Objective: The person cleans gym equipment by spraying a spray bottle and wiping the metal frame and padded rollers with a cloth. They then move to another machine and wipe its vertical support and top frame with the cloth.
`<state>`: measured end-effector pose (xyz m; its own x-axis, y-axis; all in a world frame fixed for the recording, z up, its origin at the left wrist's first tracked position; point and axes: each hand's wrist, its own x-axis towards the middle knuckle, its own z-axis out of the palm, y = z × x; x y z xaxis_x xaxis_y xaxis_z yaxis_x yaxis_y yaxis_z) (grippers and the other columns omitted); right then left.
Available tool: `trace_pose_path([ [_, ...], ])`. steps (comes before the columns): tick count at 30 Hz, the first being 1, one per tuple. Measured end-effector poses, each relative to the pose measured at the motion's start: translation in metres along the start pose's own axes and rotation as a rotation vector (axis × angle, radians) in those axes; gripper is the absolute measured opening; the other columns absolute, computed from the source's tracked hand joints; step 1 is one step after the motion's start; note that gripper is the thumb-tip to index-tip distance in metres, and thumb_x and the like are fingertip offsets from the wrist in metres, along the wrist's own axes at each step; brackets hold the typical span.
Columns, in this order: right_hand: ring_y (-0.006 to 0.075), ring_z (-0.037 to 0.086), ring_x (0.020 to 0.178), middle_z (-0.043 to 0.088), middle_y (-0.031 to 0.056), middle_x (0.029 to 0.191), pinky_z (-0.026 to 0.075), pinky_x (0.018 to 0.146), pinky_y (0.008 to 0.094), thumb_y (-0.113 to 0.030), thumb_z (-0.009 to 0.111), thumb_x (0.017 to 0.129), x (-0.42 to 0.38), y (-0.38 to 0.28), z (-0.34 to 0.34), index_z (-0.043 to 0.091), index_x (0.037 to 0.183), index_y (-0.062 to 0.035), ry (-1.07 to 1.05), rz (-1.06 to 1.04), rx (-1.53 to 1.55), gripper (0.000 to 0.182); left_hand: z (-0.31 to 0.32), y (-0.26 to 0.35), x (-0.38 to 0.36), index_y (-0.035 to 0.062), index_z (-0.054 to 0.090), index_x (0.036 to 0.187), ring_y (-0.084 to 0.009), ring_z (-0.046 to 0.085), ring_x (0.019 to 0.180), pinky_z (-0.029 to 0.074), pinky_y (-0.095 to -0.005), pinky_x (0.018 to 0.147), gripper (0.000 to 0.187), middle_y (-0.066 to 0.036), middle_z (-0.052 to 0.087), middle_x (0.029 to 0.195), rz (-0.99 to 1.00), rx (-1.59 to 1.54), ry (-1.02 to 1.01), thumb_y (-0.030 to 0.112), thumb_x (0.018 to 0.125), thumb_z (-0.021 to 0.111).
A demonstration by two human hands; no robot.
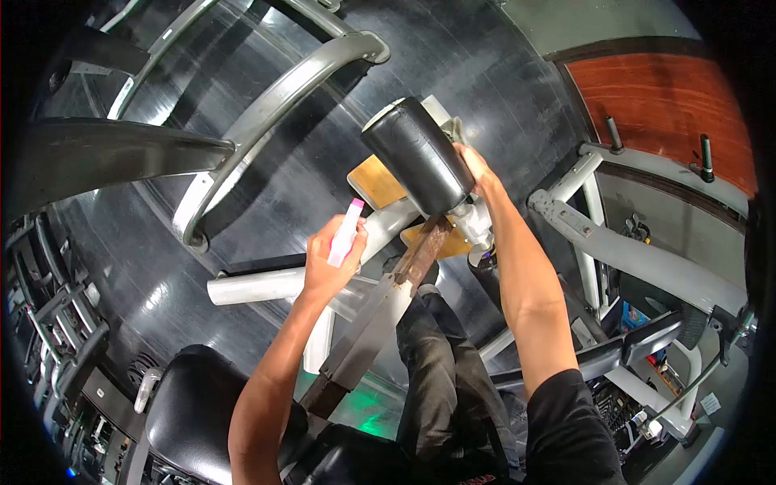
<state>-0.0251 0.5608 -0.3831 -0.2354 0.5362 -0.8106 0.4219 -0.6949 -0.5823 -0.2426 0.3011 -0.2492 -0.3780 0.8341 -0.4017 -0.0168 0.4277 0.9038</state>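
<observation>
My left hand (335, 246) is wrapped round a white bottle with a pink tip (346, 234), which points up and away from me. A black padded roller (419, 155) stands right of it on a metal frame. My right hand (477, 170) rests at the roller's right side, its fingers partly hidden behind the roller. Below the roller a rusty square metal bar (424, 255) runs into a grey sleeve (364, 331). Beside the roller's lower end is a white metal joint (473, 222). Yellowish plates (376, 182) show behind the roller.
A curved grey machine frame (283, 89) stands at the upper left. A black padded seat (194, 404) is at the lower left. Another grey frame (647, 255) with black pads (653, 335) stands at the right. My legs (436, 364) are below the bar.
</observation>
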Motion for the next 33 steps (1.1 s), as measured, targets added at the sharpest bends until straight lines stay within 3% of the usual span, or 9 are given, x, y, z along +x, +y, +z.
trace_pose_path([
  [3,0.0252,0.067,0.083,0.069,0.0164,0.098,0.052,0.075,0.0393,-0.041,0.057,0.091,0.001,0.008,-0.003,0.066,0.109,0.0015,0.120,-0.203,-0.130,0.047,-0.002,-0.002,0.000,0.0025,0.065,0.106,-0.0054,0.058,0.060,0.047,-0.0240,0.053,0.013,-0.002,0.065,0.079,-0.078,-0.001,-0.013,0.007,0.094,0.065],
  [5,0.0396,0.067,0.084,0.069,0.0241,0.099,0.052,0.079,0.0452,-0.036,0.057,0.090,-0.046,-0.019,0.028,0.063,0.111,0.0042,0.553,-0.422,-0.598,0.046,0.004,-0.003,0.000,0.0031,0.065,0.100,-0.0058,0.055,0.049,0.043,-0.0250,0.043,0.010,0.000,0.060,0.064,-0.033,-0.138,0.045,0.009,0.092,0.066],
  [6,0.0465,0.064,0.094,0.065,0.0286,0.106,0.048,0.089,0.0496,-0.032,0.058,0.088,-0.083,-0.027,0.053,0.061,0.116,0.0046,0.601,-0.528,-0.572,0.046,0.003,-0.004,0.000,0.0033,0.066,0.100,-0.0053,0.055,0.049,0.043,-0.0255,0.042,0.011,0.000,0.060,0.064,-0.019,-0.086,0.052,0.009,0.091,0.066],
  [9,0.0379,0.052,0.120,0.056,0.0138,0.135,0.038,0.104,0.0470,-0.002,0.071,0.066,-0.111,0.003,0.072,0.061,0.131,-0.0129,0.636,-0.952,-0.832,0.066,0.004,-0.005,0.000,0.0033,0.066,0.100,-0.0053,0.055,0.049,0.043,-0.0253,0.042,0.011,0.000,0.060,0.064,0.000,-0.092,0.060,0.009,0.091,0.066],
  [12,0.0364,0.048,0.125,0.050,0.0082,0.143,0.039,0.106,0.0448,0.007,0.073,0.055,-0.113,0.006,0.071,0.059,0.136,-0.0219,0.567,-0.988,-0.819,0.086,0.007,-0.004,0.000,0.0034,0.066,0.100,-0.0054,0.055,0.049,0.043,-0.0252,0.042,0.010,0.000,0.060,0.064,-0.016,-0.091,0.071,0.009,0.091,0.066],
  [25,0.0317,0.045,0.134,0.049,0.0064,0.145,0.037,0.111,0.0469,-0.012,0.086,0.056,-0.072,-0.071,0.140,0.057,0.134,-0.0239,0.404,-1.273,-1.280,0.084,0.004,-0.009,-0.001,0.0029,0.065,0.100,-0.0062,0.056,0.051,0.045,-0.0251,0.046,0.011,-0.001,0.061,0.066,0.039,-0.004,0.025,0.009,0.091,0.066],
  [27,0.0304,0.045,0.135,0.049,0.0059,0.146,0.037,0.112,0.0466,-0.009,0.084,0.056,-0.087,-0.057,0.122,0.057,0.134,-0.0246,0.418,-1.307,-1.293,0.084,0.004,-0.006,0.000,0.0025,0.065,0.101,-0.0065,0.058,0.053,0.046,-0.0253,0.049,0.011,-0.002,0.061,0.067,0.100,0.000,0.038,0.009,0.091,0.066],
  [30,0.0293,0.044,0.137,0.048,0.0063,0.148,0.035,0.115,0.0453,-0.003,0.080,0.058,-0.132,-0.028,0.080,0.059,0.134,-0.0258,0.250,-1.139,-1.291,0.082,0.003,-0.002,-0.001,0.0009,0.064,0.106,-0.0054,0.058,0.062,0.048,-0.0236,0.056,0.014,-0.002,0.066,0.080,-0.057,-0.005,-0.031,0.006,0.093,0.064],
  [33,0.0295,0.042,0.139,0.048,0.0069,0.148,0.034,0.116,0.0447,-0.001,0.079,0.059,-0.148,0.016,0.038,0.058,0.135,-0.0265,0.223,-1.106,-1.294,0.083,0.004,-0.015,-0.001,0.0014,0.065,0.105,-0.0057,0.058,0.063,0.047,-0.0240,0.058,0.014,-0.002,0.065,0.078,0.108,0.054,0.039,0.007,0.092,0.065],
])
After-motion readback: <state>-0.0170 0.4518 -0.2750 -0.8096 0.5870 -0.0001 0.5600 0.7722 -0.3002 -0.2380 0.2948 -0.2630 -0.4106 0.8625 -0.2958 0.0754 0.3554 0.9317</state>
